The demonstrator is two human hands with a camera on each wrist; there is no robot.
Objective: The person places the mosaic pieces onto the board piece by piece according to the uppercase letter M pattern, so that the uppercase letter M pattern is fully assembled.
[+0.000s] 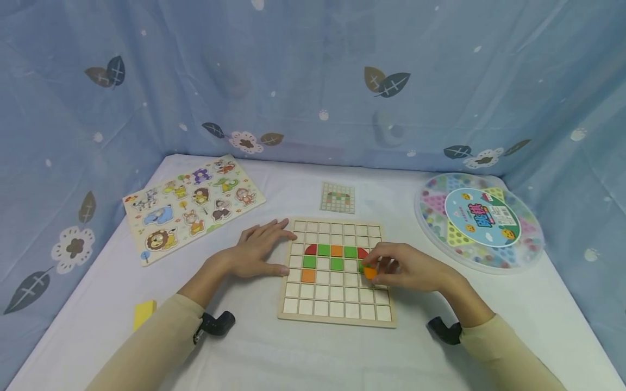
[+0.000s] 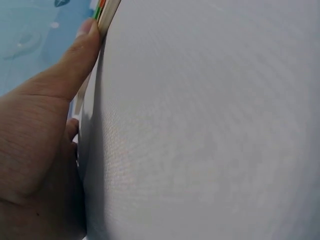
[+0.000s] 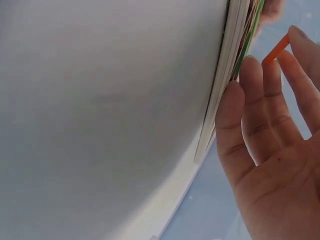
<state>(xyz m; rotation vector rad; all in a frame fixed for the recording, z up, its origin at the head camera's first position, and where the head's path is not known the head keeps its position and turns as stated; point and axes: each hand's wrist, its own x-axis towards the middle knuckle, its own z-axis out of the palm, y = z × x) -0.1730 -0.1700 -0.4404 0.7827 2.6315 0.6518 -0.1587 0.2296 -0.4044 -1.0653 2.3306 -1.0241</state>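
A wooden grid board (image 1: 337, 309) lies flat before me. Several coloured tiles sit in its upper cells: a rounded red tile (image 1: 311, 250) at the left, another red one (image 1: 362, 253) partly behind my fingers, green tiles such as this green tile (image 1: 323, 250), and orange ones, among them a lower orange tile (image 1: 308, 276). My right hand (image 1: 408, 266) pinches an orange tile (image 1: 370, 272) over the board's right side; in the right wrist view this tile (image 3: 276, 49) is tilted, above the board's surface. My left hand (image 1: 259, 252) rests with spread fingers, thumb tip at the board's left edge.
A small pattern card (image 1: 337, 197) lies behind the board. At the back left is an animal puzzle (image 1: 193, 206); at the right, a round clear-lidded game box (image 1: 481, 222). A yellow block (image 1: 144, 314) lies by the left sleeve. A blue curtain (image 1: 313, 81) encloses the white table.
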